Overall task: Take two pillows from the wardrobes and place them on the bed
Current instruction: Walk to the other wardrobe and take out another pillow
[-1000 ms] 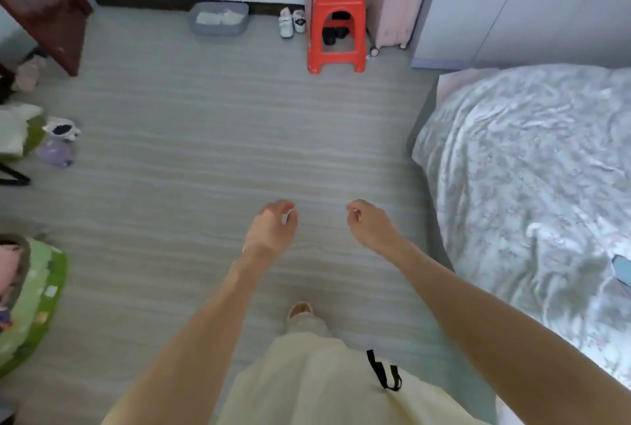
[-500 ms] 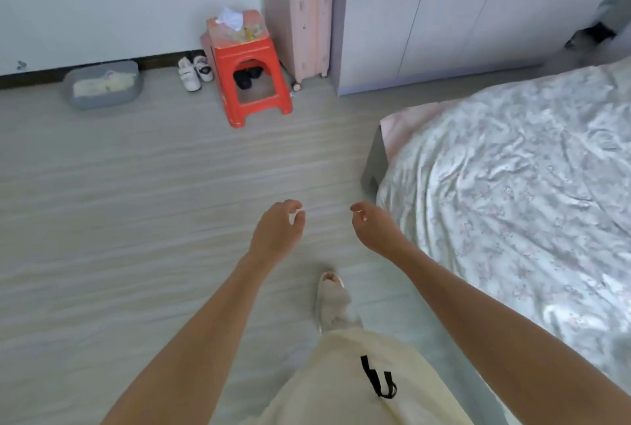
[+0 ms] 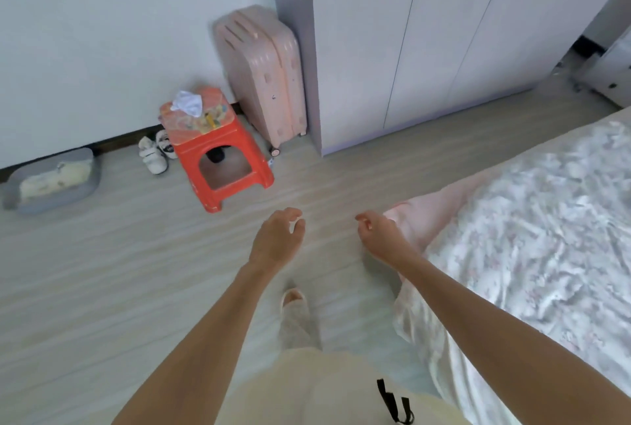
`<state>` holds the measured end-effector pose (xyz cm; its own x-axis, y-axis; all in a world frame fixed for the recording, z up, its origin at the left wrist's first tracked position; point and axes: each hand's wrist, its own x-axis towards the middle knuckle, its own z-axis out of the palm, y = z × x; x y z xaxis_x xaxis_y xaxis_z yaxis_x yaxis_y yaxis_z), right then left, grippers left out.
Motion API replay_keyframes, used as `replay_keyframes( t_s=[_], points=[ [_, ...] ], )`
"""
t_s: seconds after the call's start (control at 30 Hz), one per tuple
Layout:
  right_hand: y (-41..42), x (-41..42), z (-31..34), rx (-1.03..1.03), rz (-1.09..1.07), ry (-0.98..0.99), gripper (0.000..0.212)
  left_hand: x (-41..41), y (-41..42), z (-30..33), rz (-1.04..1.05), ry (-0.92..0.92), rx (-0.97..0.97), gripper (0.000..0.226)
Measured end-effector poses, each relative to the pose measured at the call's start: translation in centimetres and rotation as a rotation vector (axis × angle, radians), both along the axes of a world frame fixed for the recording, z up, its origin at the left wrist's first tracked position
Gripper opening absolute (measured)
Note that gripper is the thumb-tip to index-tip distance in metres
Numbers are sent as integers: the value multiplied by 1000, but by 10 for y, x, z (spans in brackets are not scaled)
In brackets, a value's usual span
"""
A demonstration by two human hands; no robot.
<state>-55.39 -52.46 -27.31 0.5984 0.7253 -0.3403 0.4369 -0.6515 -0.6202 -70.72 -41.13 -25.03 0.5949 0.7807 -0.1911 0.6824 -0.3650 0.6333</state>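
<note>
The wardrobe (image 3: pixel 444 35) stands shut against the far wall, a tall pale unit with flat smooth doors and a slim dark handle near the top seam; no pillow shows anywhere in view. The bed (image 3: pixel 532 254) fills the right side, covered in a crumpled, faintly floral grey-white quilt with a pink sheet showing at its near corner.

Both arms reach forward over the floor. The left hand (image 3: pixel 278 240) holds nothing, its fingers loosely curled with thumb and forefinger nearly meeting. The right hand (image 3: pixel 384 236) is likewise empty, fingers half curled, just beside the pink corner of the bed.

Since half a second ago the view has swung right and lifted: the wardrobe doors now take up much more of the top, and the red stool (image 3: pixel 218 148) and pink suitcase (image 3: pixel 266 76) sit nearer the centre. The hands keep much the same pose.

The floor (image 3: pixel 102 271) is pale wood-grain plank. The stool is glossy moulded plastic with a tissue pack on top; the ribbed hard-shell suitcase stands upright between stool and wardrobe. Small white shoes (image 3: pixel 153 151) and a grey tray (image 3: pixel 51 182) lie along the wall's foot.
</note>
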Motion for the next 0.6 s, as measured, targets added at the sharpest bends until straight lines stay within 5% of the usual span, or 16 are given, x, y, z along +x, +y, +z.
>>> replay_keyframes(
  t_s=[0.33, 0.6],
  points=[
    [194, 189, 21, -27, -263, 9, 34, 226, 224, 15, -222, -97, 31, 24],
    [196, 358, 38, -25, -670, 0, 33, 462, 259, 28, -643, -90, -6, 28]
  ],
)
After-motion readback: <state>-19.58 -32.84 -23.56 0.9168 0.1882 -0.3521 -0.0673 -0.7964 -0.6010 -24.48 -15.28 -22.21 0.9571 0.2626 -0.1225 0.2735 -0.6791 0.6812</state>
